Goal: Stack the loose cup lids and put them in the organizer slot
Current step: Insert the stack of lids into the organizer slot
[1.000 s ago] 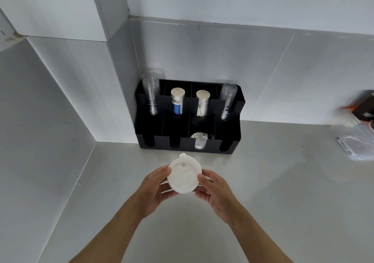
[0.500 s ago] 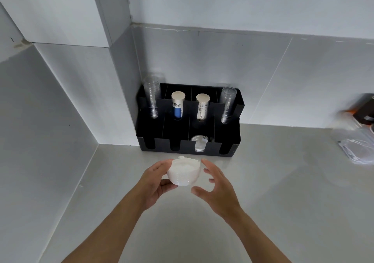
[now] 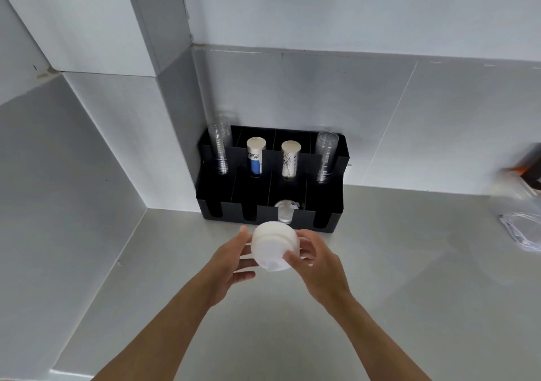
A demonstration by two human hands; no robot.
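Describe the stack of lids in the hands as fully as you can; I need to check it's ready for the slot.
The stack of lids is white, looks like thin plastic, and is blurred, so no count is possible. Round stepped rims show near its top. It is held tilted above the counter, just in front of the black organizer. The left hand cups its left side; the right hand grips its right, thumb across the lower edge.
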